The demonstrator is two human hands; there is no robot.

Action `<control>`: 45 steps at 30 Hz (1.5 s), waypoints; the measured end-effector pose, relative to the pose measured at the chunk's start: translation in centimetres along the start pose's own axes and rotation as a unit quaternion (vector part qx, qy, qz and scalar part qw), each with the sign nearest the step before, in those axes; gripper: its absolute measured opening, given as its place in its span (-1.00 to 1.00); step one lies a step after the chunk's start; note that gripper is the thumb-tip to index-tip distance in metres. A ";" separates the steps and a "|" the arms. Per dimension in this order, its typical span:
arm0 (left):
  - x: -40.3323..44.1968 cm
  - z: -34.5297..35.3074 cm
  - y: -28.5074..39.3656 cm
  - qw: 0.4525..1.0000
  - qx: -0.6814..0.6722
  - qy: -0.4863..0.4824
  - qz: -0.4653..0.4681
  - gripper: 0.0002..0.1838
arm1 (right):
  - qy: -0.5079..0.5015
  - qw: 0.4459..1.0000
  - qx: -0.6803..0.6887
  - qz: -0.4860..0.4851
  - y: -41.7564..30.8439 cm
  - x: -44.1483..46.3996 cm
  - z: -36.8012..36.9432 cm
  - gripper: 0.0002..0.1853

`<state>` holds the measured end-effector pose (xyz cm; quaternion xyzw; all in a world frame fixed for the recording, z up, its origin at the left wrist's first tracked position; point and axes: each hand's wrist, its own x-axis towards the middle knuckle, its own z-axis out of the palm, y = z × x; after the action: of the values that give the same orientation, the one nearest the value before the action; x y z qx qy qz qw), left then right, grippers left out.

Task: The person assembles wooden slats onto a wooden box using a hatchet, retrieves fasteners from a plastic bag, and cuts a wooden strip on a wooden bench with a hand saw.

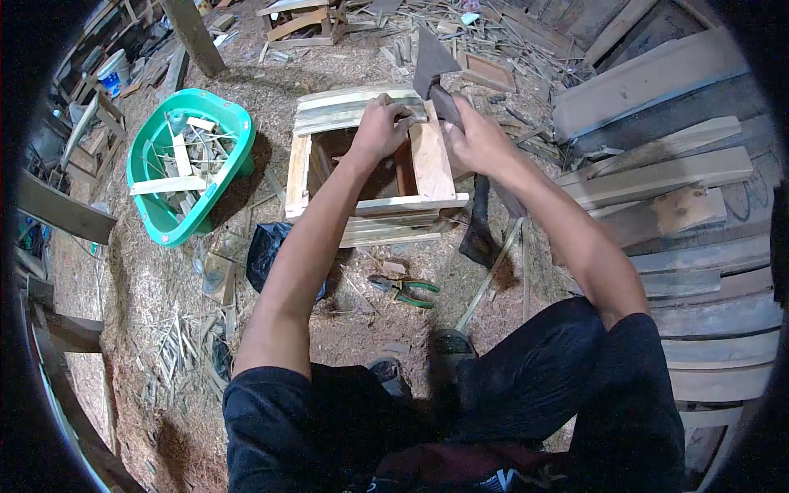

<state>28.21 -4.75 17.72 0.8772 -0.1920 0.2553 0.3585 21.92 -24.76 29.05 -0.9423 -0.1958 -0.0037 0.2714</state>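
Your right hand (474,135) grips a hatchet (436,67) near the right edge of a wooden box (436,164) on the littered ground (283,82); your left hand (382,127) curls at its slats (337,112) (whether grasping anything, one cannot tell).

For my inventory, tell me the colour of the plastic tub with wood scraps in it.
The tub is bright bluish green; it shows best in the head view.

Uneven light, dark shadow beside the green tub (218,186), fisheye bending, blackened corners.
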 end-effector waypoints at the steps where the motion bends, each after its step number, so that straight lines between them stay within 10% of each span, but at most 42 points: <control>1: 0.0 0.2 -0.2 1.000 -0.001 0.004 0.007 -0.78 | 0.002 1.000 0.002 0.000 0.1 0.1 -0.1 -0.53; 15: 0.0 0.1 -0.1 1.000 0.001 -0.005 0.000 -0.78 | 0.085 0.996 0.026 -0.017 -0.7 0.6 -0.4 -0.49; 18: 0.1 -0.2 0.0 1.000 -0.004 -0.010 -0.006 -0.78 | -0.067 0.993 -0.099 0.007 1.6 0.0 0.6 -0.49; 37: 0.1 -0.4 0.1 0.999 -0.020 -0.024 -0.030 -0.79 | 0.083 0.996 0.023 0.014 -1.0 0.7 -1.8 -0.48; 45: 0.2 -0.7 0.3 0.999 -0.018 -0.026 -0.028 -0.77 | -0.027 0.999 -0.027 -0.010 3.1 0.1 0.6 -0.55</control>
<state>28.00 -4.49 18.40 0.8819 -0.1810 0.2192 0.3760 23.13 -26.78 26.97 -0.9471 -0.2125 0.0142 0.2402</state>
